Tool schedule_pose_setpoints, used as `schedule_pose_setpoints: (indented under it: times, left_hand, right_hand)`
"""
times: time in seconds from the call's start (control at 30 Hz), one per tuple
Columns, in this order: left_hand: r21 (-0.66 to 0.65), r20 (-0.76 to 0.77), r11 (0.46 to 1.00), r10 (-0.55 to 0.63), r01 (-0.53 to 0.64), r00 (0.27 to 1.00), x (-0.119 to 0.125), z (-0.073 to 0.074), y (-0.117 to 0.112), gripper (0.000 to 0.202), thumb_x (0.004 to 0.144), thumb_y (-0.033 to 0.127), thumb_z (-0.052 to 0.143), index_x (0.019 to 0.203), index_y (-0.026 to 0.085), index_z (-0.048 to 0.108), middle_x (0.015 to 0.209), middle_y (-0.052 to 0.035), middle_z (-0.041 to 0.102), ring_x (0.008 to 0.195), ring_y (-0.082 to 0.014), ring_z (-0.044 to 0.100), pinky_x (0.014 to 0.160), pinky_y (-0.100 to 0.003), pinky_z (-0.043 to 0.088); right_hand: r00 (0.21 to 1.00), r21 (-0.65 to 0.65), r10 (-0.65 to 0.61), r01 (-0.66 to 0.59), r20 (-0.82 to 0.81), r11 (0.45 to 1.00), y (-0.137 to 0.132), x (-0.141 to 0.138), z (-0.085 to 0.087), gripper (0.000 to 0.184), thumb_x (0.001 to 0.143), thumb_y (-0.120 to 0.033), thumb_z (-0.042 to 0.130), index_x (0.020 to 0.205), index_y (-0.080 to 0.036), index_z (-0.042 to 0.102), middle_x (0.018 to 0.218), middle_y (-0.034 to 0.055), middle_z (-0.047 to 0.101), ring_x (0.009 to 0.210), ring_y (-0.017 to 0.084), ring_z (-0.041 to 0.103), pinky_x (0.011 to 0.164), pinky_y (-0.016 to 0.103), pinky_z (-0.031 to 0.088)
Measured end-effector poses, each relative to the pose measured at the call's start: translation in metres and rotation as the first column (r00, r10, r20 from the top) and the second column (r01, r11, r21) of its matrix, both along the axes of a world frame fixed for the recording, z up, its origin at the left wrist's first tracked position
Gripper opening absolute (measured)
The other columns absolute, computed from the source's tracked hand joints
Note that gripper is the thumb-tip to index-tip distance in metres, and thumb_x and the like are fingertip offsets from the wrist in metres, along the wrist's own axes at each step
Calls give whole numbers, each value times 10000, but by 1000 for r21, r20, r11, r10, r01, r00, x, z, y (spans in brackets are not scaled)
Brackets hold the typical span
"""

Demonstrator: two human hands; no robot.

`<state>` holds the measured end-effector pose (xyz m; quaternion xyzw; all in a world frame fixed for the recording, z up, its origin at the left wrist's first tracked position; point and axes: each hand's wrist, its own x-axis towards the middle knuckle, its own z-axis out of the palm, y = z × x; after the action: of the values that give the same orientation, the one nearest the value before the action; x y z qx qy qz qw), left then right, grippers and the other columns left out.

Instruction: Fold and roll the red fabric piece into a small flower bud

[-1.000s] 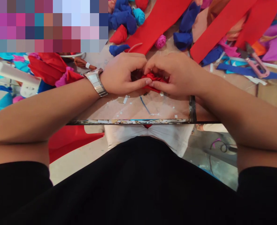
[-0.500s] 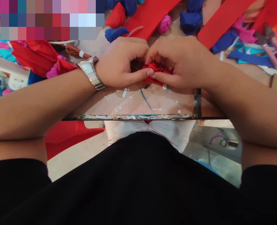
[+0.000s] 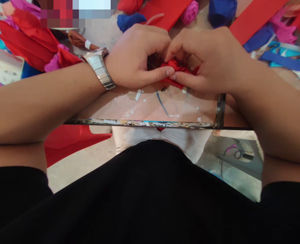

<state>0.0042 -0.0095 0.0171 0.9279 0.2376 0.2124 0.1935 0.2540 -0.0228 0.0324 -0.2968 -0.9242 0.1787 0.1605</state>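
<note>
My left hand, with a metal watch on its wrist, and my right hand meet over a small bunched piece of red cloth. Both hands are closed, with thumbs and fingertips pinching the cloth from either side. Most of the cloth is hidden under my fingers. It is held just above the glass table top, near its front edge.
Rolled cloth pieces in blue, pink and red lie beyond my hands, among long red strips. Folded red cloth lies at the left. Blue strips lie at the right. Small scraps dot the glass.
The whole scene has slid up in the view as my head tilted down. My hands stay together on the red cloth, fingers working it slightly.
</note>
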Motion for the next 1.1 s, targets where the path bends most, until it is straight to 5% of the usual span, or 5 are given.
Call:
schedule_pose_setpoints:
  times: [0.13,0.47,0.77,1.1]
  left_hand:
    - [10,-20,1000,-1,1,1000,0,1,1,549,1068,631,435,901,131,587,854,-63,548,824,-160,546,845,-320,386]
    - [55,-15,998,-19,20,1000,-2,0,1,682,1083,628,370,941,32,668,844,-59,527,883,-156,617,803,-252,264]
    - [6,-107,1000,13,-13,994,-2,3,-2,734,1081,653,366,1053,-5,689,937,-77,551,1083,-241,691,1027,-401,476]
    - [17,-100,1000,21,-19,995,-3,0,0,690,1076,631,385,1042,13,692,956,-93,576,1107,-263,695,1044,-440,493]
  right_hand:
    - [1000,-14,4,-4,-24,1000,3,0,-3,389,983,-582,624,1180,-250,675,855,-25,653,727,70,533,731,317,390]
    - [1000,36,10,-11,8,999,-4,2,2,354,1028,-454,619,1241,-175,666,931,-12,636,806,65,535,752,225,347]
    - [999,25,7,-8,52,1000,-3,2,3,392,1071,-550,518,1259,-231,645,971,-2,639,902,101,605,818,310,404]
    - [999,5,4,-4,43,1000,2,4,1,383,1054,-610,539,1301,-344,660,979,3,673,880,127,639,798,396,460]
